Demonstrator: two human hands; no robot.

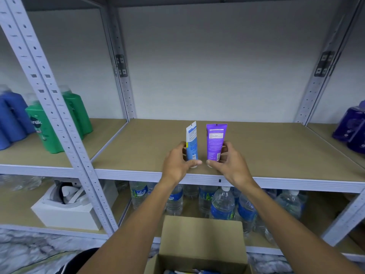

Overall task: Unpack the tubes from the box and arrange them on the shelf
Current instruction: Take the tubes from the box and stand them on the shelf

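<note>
Both tubes stand upright, cap end down, on the tan board shelf (276,151) of a grey metal rack, close to its front edge and about mid-width.

The left hand (178,163) grips the blue-and-white plastic tube (191,143) low on its body, fingers curled behind it and the thumb across the front at the cap. The right hand (227,163) grips the purple plastic tube (215,141) the same way, thumb at the base. The two tubes sit side by side, just apart, crimped ends up and printed backs facing the camera.

The brown cardboard box (201,240) sits below the arms at the lower edge of the view, open, with one flap raised. Its contents are too cropped to identify.

On the shelf level below stand clear water bottles with blue labels (222,204). In the bay to the left, green shampoo bottles (42,127) stand beside dark blue bottles (11,119), with an open white box (65,212) on the level beneath. Purple packs (353,131) occupy the bay to the right.
</note>
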